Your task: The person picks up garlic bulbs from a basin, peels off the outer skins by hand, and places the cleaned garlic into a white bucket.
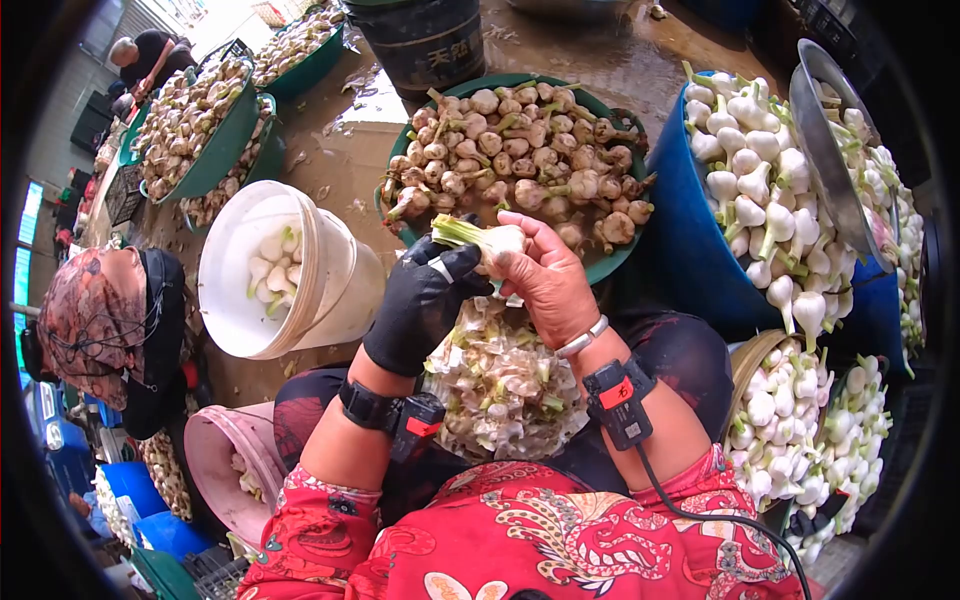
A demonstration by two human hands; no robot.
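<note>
My left hand (424, 300), in a black glove, is closed around the cut green stem of a garlic bulb (502, 242). With bare fingers, my right hand (548, 284) pinches the bulb from the other side. Just below both hands, a heap of peeled skins and stem scraps (505, 385) lies between my legs. Beyond them stands a green basin (395, 165) piled with unpeeled, soil-stained garlic (520, 150). A white bucket (352, 275) to the left holds several cleaned bulbs (276, 270).
A blue tub (670, 210) of white garlic stands at the right, a metal basin (828, 150) tilted against it. More garlic (775, 420) is heaped below. A pink bucket (215, 450), a black bucket (425, 50) and heaped green basins (235, 150) surround me. Other people (150, 55) are at left.
</note>
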